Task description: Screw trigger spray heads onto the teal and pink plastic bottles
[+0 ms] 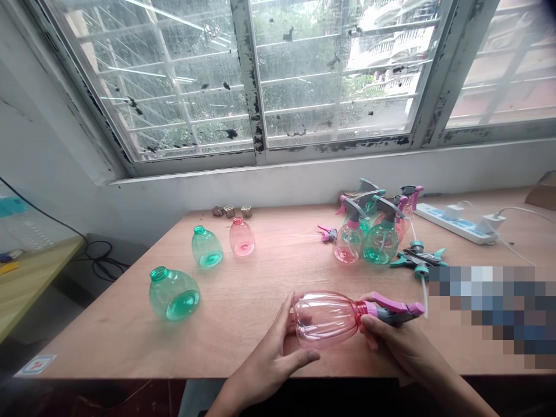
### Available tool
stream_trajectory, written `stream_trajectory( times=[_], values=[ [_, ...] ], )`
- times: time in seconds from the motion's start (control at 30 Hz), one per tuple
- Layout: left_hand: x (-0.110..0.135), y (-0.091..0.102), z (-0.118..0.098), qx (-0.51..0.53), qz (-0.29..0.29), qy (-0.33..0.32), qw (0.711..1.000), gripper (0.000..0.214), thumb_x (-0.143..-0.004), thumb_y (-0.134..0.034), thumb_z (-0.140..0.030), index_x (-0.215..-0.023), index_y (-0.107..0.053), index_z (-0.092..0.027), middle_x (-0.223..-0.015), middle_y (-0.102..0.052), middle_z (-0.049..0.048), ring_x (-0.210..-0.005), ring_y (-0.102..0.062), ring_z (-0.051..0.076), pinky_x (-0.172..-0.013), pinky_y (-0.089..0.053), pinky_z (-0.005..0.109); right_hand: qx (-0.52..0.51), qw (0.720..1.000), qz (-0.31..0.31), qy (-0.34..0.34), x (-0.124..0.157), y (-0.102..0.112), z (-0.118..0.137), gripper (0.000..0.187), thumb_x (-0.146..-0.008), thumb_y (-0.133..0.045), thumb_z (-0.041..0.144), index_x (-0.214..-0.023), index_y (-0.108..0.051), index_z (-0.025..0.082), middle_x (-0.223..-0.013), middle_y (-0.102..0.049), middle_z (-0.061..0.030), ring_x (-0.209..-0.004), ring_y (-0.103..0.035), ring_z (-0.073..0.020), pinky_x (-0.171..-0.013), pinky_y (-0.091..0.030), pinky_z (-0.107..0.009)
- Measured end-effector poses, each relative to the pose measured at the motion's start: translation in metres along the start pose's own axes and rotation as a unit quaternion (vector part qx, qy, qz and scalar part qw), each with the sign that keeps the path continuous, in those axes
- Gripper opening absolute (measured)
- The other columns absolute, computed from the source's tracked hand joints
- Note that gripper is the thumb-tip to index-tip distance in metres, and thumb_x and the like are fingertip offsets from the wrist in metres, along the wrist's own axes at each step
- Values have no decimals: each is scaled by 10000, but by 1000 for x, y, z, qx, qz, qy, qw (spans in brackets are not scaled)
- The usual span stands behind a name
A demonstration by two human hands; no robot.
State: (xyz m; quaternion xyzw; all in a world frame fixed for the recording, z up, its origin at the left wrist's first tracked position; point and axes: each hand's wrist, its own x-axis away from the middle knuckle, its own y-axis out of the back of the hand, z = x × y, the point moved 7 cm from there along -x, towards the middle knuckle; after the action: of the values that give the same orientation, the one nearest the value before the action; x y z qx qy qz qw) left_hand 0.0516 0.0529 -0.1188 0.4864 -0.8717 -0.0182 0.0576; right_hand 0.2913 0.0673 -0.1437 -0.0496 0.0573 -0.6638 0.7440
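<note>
Pink bottle point(325, 318), clear, ribbed, glossy, held sideways over the table's point(130, 347) near side, grey-and-pink spray head point(397, 308) on top, a person's right hand point(397, 340) pinching the neck, left hand point(274, 352) cupped wide at the base, thumb apart

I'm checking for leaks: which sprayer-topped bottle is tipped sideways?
The ribbed pink spray bottle in the right hand; the rounder sprayer-topped bottles near the power strip stand upright.

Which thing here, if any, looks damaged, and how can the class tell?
The window frame behind the table: dark, ragged patches break its pale paint, as if peeling. Its glass carries dark blotches too. Nothing odd stands out on the held pink spray bottle.
</note>
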Motion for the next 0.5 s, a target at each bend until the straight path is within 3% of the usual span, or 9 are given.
stream_trajectory(
  times=[0.23, 0.37, 0.5],
  values=[
    [1, 0, -6, -28, -6, -39, 999, 1020, -922, -742, -309, -1644, -24, -383, -1754, -112, 26, -1569, -256, 290, -1299, -218, 458, -15, 1000, 1, 2, 1, -1, 4, 353, -878, -765, 512, -860, -666, 174, -647, -645, 4, -555, -530, -143, -609, -399, -307],
    [1, -1, -7, -38, 2, -46, 998, 1013, -947, -709, -290, -1637, 24, -400, -1754, -119, 8, -1582, -230, 262, -1310, -184, 443, -23, 1000, 2, 7, 0, -1, 2, 358, -888, -758, 511, -968, -654, 178, -654, -648, 11, -543, -526, -141, -590, -383, -300],
    [0, 0, -6, -44, 2, -30, 999, 1045, -927, -735, -307, -1644, 23, -362, -1754, -121, 22, -1587, -211, 265, -1314, -163, 434, -21, 1000, 8, 7, -1, 0, -2, 361, -893, -752, 517, -852, -632, 179, -634, -622, 15, -555, -513, -139, -606, -386, -306]
  ],
)
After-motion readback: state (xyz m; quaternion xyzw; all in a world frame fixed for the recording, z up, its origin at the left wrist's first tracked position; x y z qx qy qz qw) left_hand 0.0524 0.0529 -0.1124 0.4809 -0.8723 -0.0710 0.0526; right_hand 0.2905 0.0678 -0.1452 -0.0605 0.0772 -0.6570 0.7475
